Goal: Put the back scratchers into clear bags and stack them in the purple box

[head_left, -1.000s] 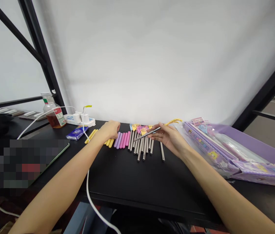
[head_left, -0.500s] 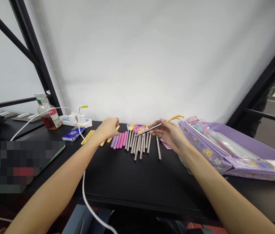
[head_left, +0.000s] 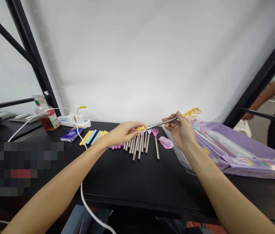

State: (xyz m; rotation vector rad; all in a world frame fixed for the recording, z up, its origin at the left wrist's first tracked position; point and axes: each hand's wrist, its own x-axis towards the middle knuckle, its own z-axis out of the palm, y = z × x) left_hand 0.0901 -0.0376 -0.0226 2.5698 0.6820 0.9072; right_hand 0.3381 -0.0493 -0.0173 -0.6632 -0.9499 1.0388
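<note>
My right hand [head_left: 182, 131] is closed on a back scratcher [head_left: 159, 123], a metal rod with a yellow hand-shaped head [head_left: 193, 112] pointing up to the right. Pinched in my left hand [head_left: 119, 133] is a yellow handle [head_left: 137, 129], its end meeting the bare end of the rod; whether the rod is inside cannot be made out. Below, several metal-rod scratchers [head_left: 139, 151] with coloured heads lie in a row, partly hidden by my left hand. One with a pink head [head_left: 155, 132] lies apart. Yellow and blue handles [head_left: 91, 137] rest left of my wrist, purple and pink ones [head_left: 116, 147] beneath it.
Pink cards [head_left: 166, 142] lie beside a clear plastic bag [head_left: 180, 156] and an open purple box [head_left: 225, 130]. At left are a blue packet [head_left: 71, 134], a power strip [head_left: 85, 123], a bottle [head_left: 47, 117] and a white cable [head_left: 82, 191]. Another person's arm [head_left: 269, 94] shows at far right.
My left hand has lifted a yellow handle from the table and carried it right to the rod's end. My right hand has moved right with the back scratcher. A person has appeared at far right.
</note>
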